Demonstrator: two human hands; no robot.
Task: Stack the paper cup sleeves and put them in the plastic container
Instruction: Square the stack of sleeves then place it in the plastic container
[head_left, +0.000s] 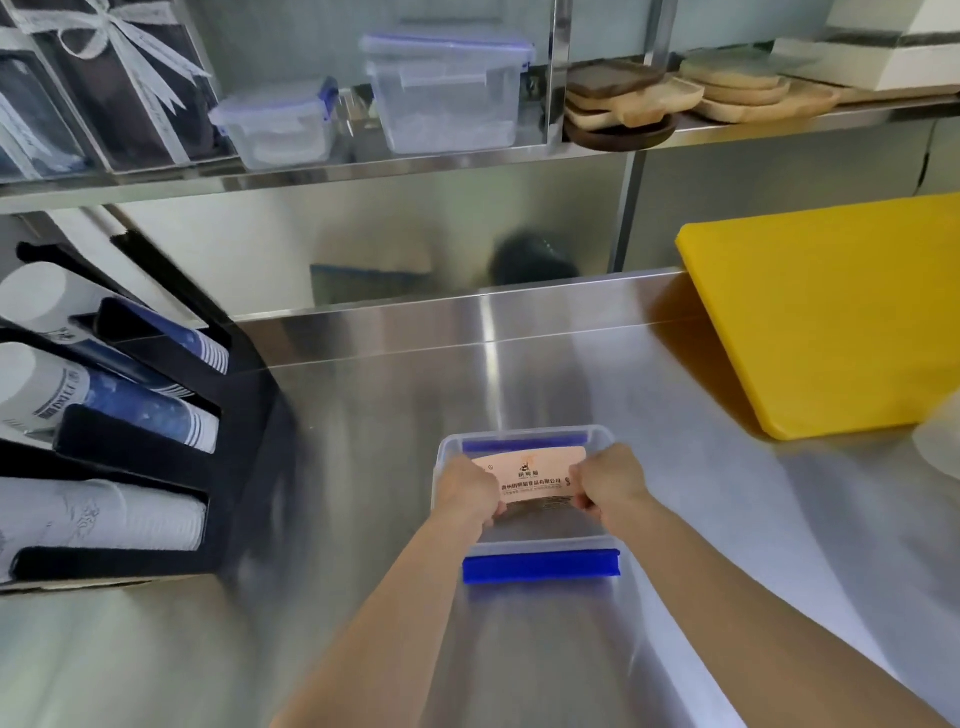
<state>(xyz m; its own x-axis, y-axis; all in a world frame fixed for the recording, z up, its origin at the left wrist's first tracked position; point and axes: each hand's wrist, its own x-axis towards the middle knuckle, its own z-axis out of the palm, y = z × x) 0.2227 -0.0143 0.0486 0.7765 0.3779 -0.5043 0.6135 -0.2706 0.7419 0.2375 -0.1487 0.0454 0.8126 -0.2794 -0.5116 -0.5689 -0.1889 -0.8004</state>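
Stainless steel runs everywhere before you: a brushed counter (363, 415) with a shelf (311, 174) above it carrying lidded clear boxes (447, 93) and wooden boards (675, 93). At your far left a black rack (156, 452) holds sideways stacks of paper cups (104, 395), and a yellow cutting board (831, 317) lies on the counter at your right. Near the middle of the counter sits the plastic container (519, 545), open, with blue clips at its near and far ends. Your left hand (467, 491) and right hand (610, 486) are both inside its rim, fingers curled tight around the two ends of the stack of paper cup sleeves (530, 480), which you hold within the container, printed face up.
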